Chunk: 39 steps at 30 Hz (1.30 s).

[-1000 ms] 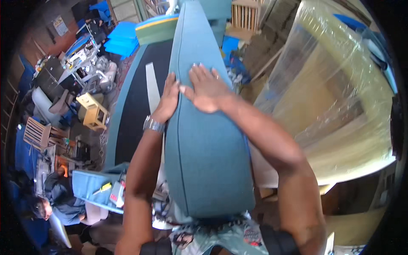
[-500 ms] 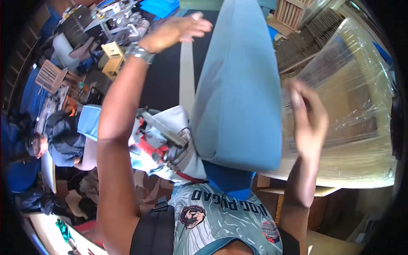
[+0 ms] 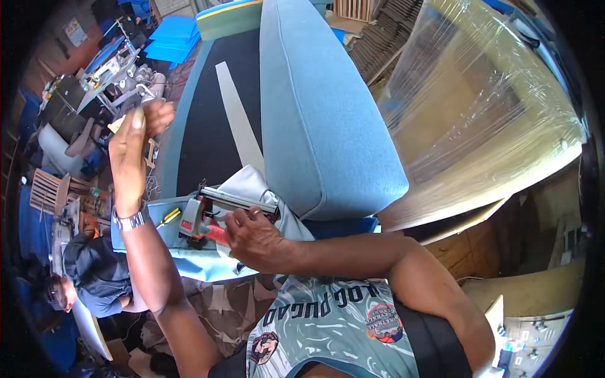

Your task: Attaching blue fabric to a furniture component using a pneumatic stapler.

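Note:
My right hand (image 3: 258, 242) is wrapped round the red handle of a staple gun (image 3: 192, 227), which lies on pale grey fabric (image 3: 242, 183) in front of me. A yellow-handled screwdriver (image 3: 169, 217) rests on the blue cloth just left of the gun. Up in the air at the left, my left hand (image 3: 135, 148) is open and holds nothing, thumb and fingers apart. A long light-blue upholstered piece (image 3: 334, 120) stretches away from me, its near end just beyond my right forearm. Left of it a black panel (image 3: 208, 120) carries a pale strip (image 3: 238, 113).
A large board wrapped in clear film (image 3: 472, 126) leans along the right. At far left another person (image 3: 97, 271) in dark clothing sits bent over work. Blue sheets (image 3: 171, 41), a sewing machine (image 3: 116, 66) and wooden frames (image 3: 47, 192) stand beyond. Fabric scraps (image 3: 214, 309) cover the floor.
My right hand has come from beside the light-blue piece across to the staple gun and gripped it. My left hand has swung left, away from above the black panel. The view has shifted.

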Tool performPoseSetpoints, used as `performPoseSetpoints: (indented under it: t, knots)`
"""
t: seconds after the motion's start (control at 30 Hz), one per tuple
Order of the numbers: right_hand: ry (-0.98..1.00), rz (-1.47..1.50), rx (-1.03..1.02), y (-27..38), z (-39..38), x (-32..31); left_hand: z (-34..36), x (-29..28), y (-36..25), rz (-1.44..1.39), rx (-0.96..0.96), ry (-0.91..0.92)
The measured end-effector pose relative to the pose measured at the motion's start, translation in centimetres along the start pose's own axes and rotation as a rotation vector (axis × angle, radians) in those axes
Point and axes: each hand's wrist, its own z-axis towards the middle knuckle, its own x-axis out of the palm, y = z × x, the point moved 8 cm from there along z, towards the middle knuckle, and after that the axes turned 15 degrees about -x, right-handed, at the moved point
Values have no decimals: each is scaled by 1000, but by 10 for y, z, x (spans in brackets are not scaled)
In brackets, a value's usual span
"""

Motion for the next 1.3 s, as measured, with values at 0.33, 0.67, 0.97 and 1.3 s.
performPoseSetpoints:
  t: [0.33, 0.67, 0.97, 1.3]
  knots:
    - [57, 714, 280, -32, 18, 4, -10, -102, 56, -302, 5, -216]
    - [-676, 1315, 115, -54, -87, -161, 97, 7, 221, -513, -494, 153]
    - [-562, 1463, -304, -65, -204, -161, 107, 200, 162, 74, -532, 156]
    - [-352, 1610, -435, -154, -346, -152, 84, 183, 178, -153, -389, 463]
